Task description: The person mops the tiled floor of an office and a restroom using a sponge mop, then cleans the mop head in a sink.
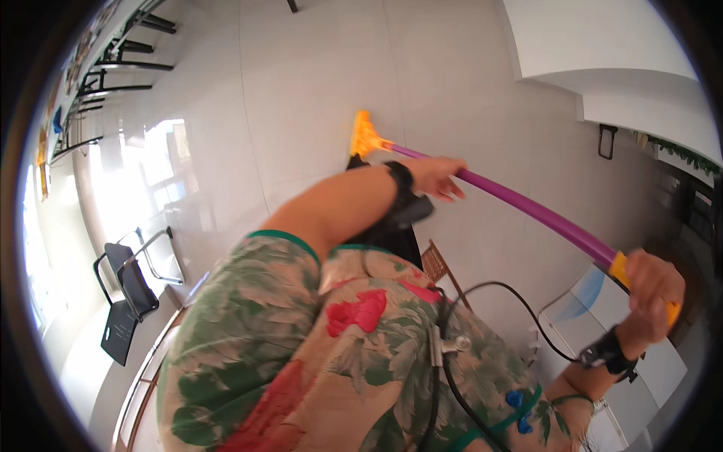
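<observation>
A floor mop with a long purple pole (pixel 527 209) slants across from the right toward the middle. Its yellow head (pixel 364 135) meets the floor beyond my left forearm; what lies under the head is hidden. My left hand (pixel 439 178) is closed round the lower pole, fingertips curling past it. Round the yellow grip at the pole's upper end, my right hand (pixel 654 290) is wrapped in a fist. Both wrists wear black bands. A black cable (pixel 520 292) runs from my patterned clothing to the right wrist band.
Pale tiled floor (pixel 316 68) spreads ahead. A black folding chair (pixel 129 294) stands at left, and black metal legs (pixel 124 65) line the far left. A white wall block (pixel 602 45) juts in at upper right. White panels (pixel 602 324) and a brown woven chair part (pixel 438 267) are close by.
</observation>
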Action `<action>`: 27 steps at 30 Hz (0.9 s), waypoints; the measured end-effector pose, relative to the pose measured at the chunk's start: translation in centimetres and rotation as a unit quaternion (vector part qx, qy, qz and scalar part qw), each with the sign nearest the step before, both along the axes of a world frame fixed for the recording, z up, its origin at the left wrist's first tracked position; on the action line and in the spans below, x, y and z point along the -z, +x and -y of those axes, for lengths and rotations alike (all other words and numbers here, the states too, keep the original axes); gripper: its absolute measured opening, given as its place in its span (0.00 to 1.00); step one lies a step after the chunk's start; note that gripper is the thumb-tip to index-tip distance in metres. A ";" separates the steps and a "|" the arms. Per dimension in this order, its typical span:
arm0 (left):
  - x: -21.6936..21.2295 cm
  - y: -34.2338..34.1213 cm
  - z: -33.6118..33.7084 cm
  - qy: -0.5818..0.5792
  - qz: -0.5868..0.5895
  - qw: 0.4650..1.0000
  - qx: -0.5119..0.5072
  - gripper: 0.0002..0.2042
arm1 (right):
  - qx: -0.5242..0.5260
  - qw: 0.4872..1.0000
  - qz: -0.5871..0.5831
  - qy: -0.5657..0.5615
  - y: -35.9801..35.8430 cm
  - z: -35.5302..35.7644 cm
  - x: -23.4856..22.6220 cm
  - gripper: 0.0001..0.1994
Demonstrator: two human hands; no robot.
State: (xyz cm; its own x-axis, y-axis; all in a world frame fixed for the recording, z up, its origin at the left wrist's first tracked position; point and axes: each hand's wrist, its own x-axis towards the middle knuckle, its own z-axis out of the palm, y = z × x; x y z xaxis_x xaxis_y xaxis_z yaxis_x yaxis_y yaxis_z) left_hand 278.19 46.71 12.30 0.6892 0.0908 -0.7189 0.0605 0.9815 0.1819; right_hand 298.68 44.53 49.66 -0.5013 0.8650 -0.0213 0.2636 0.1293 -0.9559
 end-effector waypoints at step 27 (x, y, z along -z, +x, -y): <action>-4.7 -2.8 -22.8 0.028 -0.142 0.938 -0.314 0.08 | 0.184 0.979 -0.057 0.066 -4.4 -15.3 -0.4 0.16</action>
State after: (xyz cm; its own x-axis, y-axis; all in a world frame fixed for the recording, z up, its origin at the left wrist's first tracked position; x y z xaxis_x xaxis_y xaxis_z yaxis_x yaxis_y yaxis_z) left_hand 275.42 69.49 17.00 0.2682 0.4575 -0.8478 -0.4732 0.8291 0.2978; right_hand 294.30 59.82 50.03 -0.1486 0.9790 0.1397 0.2087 0.1691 -0.9633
